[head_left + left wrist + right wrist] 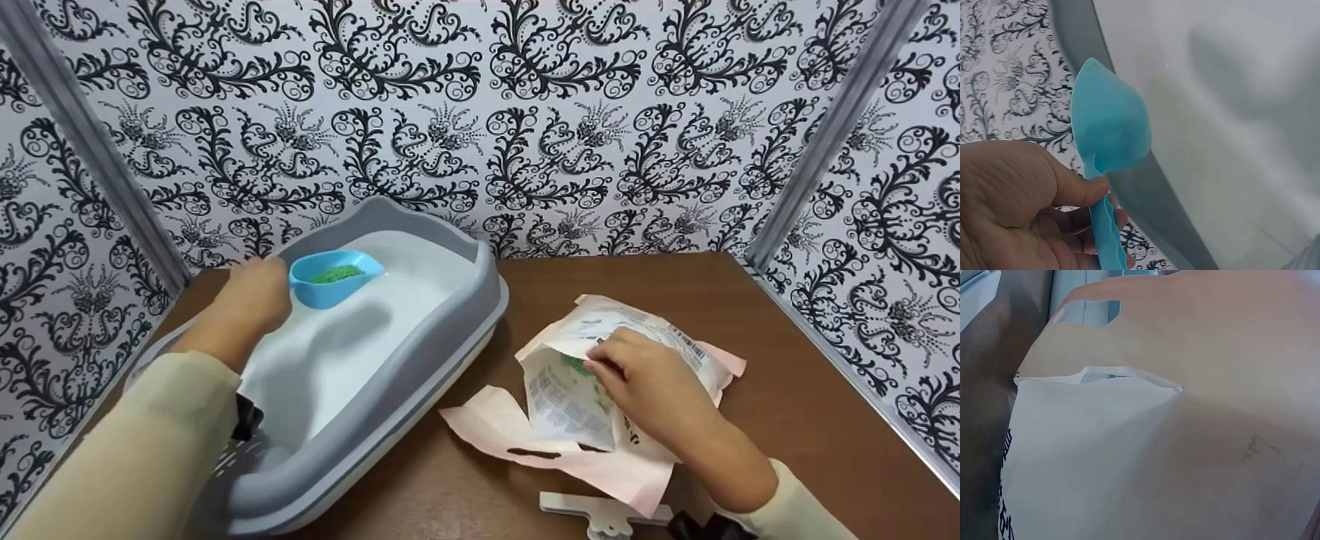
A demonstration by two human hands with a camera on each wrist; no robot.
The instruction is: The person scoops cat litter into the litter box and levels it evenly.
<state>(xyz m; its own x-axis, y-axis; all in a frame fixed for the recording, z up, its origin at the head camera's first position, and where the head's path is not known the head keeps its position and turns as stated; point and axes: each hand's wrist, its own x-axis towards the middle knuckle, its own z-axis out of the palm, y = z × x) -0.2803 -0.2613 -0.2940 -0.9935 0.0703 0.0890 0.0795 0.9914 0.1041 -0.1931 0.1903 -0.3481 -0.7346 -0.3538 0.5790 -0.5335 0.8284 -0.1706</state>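
Note:
My left hand (251,296) grips the handle of a light blue scoop (324,295), thumb along the neck in the left wrist view. Green pellets (337,274) lie in its bowl, which is over the far left part of a grey litter box (491,281). The box has a white inside floor. On the right, my right hand (656,386) pinches the opening's edge of a pale pink and white bag (630,319). Some green shows inside its mouth. In the right wrist view, the bag's paper-like sheet (1084,450) fills most of the picture and hides the fingers.
A white clip (600,511) lies at the table's front, partly under the bag's torn flap (487,420) with a handle slot. Brown tabletop (600,274) shows behind the bag. Patterned walls (480,112) enclose the back and both sides.

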